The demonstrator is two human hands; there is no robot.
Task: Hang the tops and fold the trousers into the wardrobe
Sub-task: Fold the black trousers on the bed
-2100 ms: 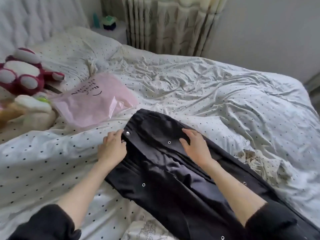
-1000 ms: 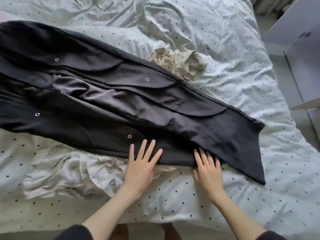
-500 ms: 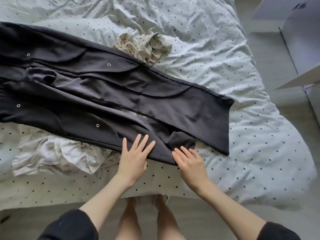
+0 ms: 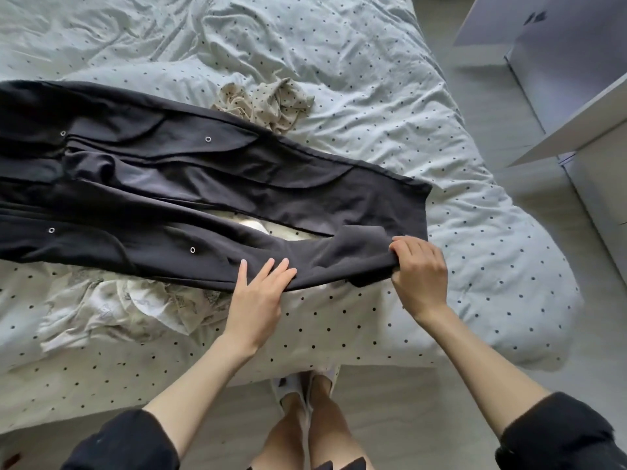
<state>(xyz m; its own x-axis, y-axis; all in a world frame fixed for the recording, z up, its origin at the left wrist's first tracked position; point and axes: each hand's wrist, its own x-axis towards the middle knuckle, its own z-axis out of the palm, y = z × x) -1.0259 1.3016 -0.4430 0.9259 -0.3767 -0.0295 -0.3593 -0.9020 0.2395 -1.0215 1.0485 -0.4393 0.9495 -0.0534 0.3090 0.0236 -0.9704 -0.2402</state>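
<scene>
1. Black fabric trousers (image 4: 190, 195) with small metal eyelets, laid flat across a bed (image 4: 373, 79) under a pale sheet dotted with dark spots; waist end out of frame at the left, leg hems at the right.
2. Two legs side by side, slightly parted midway, with a strip of light cloth showing in the gap.
3. Left hand (image 4: 258, 296) flat on the near leg close to its lower edge, fingers straight and spread, palm down, pressing the cloth.
4. Right hand (image 4: 420, 276) at the hem of the near leg, fingers curled round the bunched edge, pinching it; hem lifted a little off the sheet there.
5. Crumpled beige spotted cloth (image 4: 268, 103) just beyond the far leg, touching its upper edge.
6. Rumpled white patterned garment (image 4: 115, 310) on the bed just below the near leg, left of the left hand.
7. Pale grey wardrobe (image 4: 576, 79) at the upper right, well apart from the trousers, door edge angled open.
8. Dark sleeves pushed up both forearms; bare legs and feet visible at the bed's near edge on a grey floor.
</scene>
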